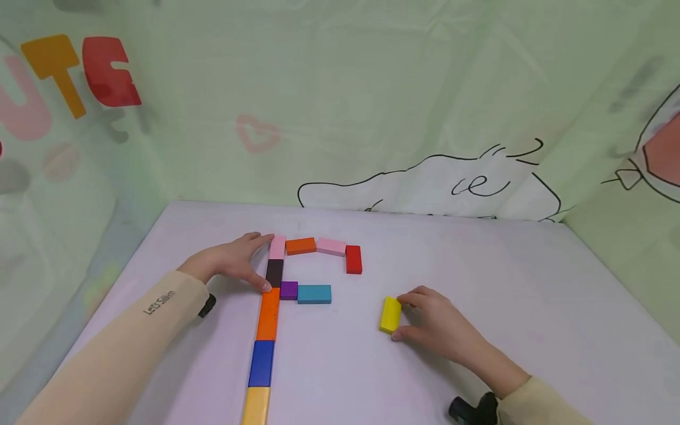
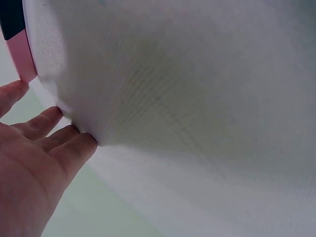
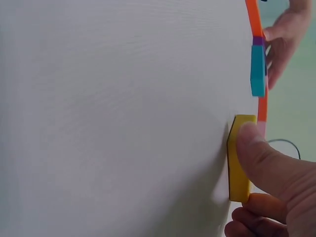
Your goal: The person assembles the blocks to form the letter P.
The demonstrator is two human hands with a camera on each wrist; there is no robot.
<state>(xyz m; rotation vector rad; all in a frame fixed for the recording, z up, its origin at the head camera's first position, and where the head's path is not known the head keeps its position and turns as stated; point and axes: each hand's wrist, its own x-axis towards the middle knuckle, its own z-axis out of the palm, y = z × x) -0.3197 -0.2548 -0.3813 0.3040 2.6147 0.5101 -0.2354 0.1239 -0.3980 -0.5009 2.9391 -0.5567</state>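
Observation:
With thumb and fingers, my right hand (image 1: 443,324) pinches a yellow block (image 1: 390,314) at the right of the table; in the right wrist view the thumb lies across it. At the left, my left hand (image 1: 234,258) rests its fingertips by a pink block (image 1: 277,247), while its thumb touches near where a dark block (image 1: 274,273) meets an orange block (image 1: 268,313). These stand in a column that continues through a blue block (image 1: 262,363) to a light orange one (image 1: 257,405). In the left wrist view the fingers are spread and fairly straight.
From the column's top, an orange block (image 1: 300,246), a pink block (image 1: 332,246) and a red block (image 1: 353,260) run rightward. Lower down, a purple block (image 1: 289,290) and a teal block (image 1: 314,294) branch off. A printed green cloth (image 1: 372,88) hangs behind the white table (image 1: 478,265).

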